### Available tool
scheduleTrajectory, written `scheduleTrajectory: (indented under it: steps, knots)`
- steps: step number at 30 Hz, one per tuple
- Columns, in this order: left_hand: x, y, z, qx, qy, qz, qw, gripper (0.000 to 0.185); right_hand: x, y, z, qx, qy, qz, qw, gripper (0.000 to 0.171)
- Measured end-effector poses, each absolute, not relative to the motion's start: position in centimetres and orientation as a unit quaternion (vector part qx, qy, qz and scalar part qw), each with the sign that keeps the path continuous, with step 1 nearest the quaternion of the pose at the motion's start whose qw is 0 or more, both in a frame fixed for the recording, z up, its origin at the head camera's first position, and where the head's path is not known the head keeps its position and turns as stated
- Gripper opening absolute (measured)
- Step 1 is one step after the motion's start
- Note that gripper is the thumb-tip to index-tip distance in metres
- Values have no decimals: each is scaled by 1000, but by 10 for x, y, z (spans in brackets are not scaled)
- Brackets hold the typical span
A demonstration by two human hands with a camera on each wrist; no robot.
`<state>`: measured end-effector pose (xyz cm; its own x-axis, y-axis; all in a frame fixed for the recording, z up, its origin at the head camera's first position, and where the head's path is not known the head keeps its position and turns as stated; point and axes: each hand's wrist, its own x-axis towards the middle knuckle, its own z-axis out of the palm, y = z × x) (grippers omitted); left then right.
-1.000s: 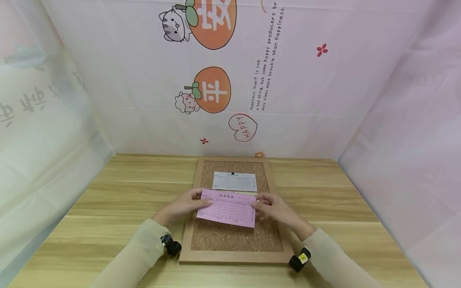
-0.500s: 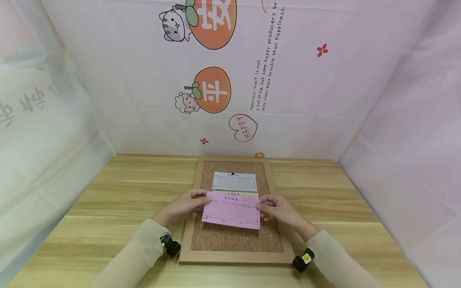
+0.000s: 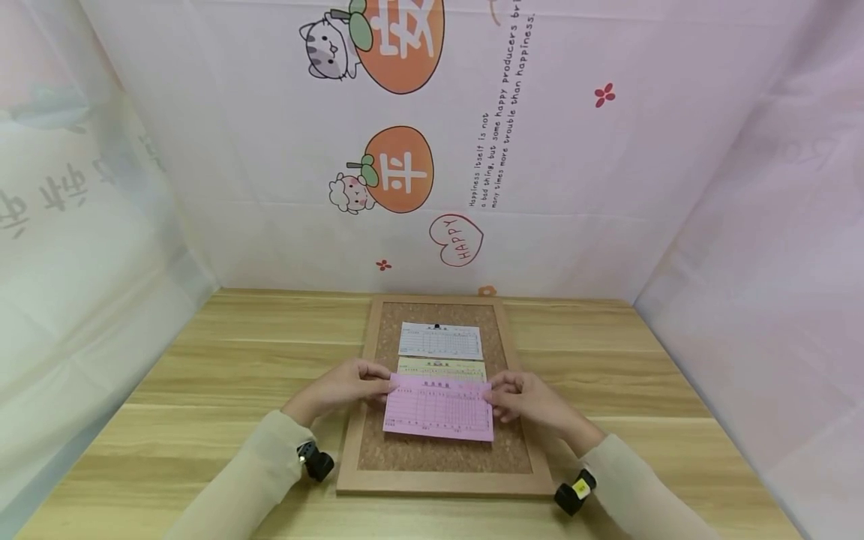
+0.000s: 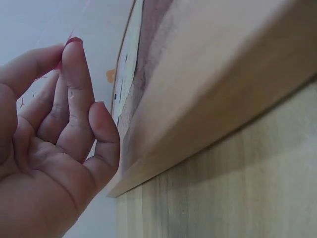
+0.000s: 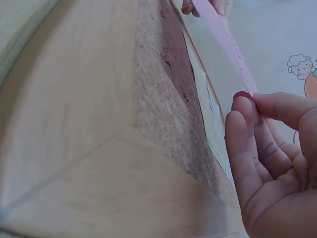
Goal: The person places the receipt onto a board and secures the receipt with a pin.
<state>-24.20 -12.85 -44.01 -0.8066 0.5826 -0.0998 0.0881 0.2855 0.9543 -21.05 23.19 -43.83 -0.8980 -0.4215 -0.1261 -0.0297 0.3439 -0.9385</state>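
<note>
A pink printed form (image 3: 439, 409) hangs just above a wood-framed cork board (image 3: 439, 457) lying on the table. My left hand (image 3: 351, 386) pinches the form's left edge and my right hand (image 3: 523, 396) pinches its right edge. In the right wrist view the pink form (image 5: 225, 39) shows edge-on, pinched between thumb and fingertips (image 5: 245, 101), above the cork (image 5: 163, 94). The left wrist view shows my left hand (image 4: 64, 119) with curled fingers beside the board's wooden frame (image 4: 208, 99). A white form (image 3: 440, 341) is pinned at the board's top, and a yellowish form (image 3: 442, 367) lies below it.
The wooden table (image 3: 202, 375) has bare room left and right of the board. Printed white cloth walls (image 3: 472, 150) close in the back and both sides. A small orange bit (image 3: 487, 290) sits at the table's back edge.
Both hands have drawn the pink form toward me and slightly right, and it now lies level. The yellowish form beneath it has come into view.
</note>
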Motion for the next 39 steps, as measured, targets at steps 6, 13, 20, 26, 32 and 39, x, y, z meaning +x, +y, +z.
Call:
scheduleTrajectory:
  steps: [6,13,20,26,32,39]
  knots:
    - [-237,-126,-436,232,796,515,217,24,-208,233,-438,-145,802,-548,190,25]
    - [-235,-122,-436,239,815,480,217,16,-206,235,-439,-159,812,-525,200,20]
    - [-233,-119,-434,229,836,450,216,16,-205,236,-442,-161,822,-506,205,18]
    - [-232,-118,-432,257,847,417,204,12,-205,234,-442,-174,837,-480,197,16]
    - [-232,-118,-432,288,862,374,186,14,-205,231,-439,-200,851,-447,188,15]
    - [-231,-116,-431,285,871,354,186,18,-205,228,-439,-194,871,-410,187,17]
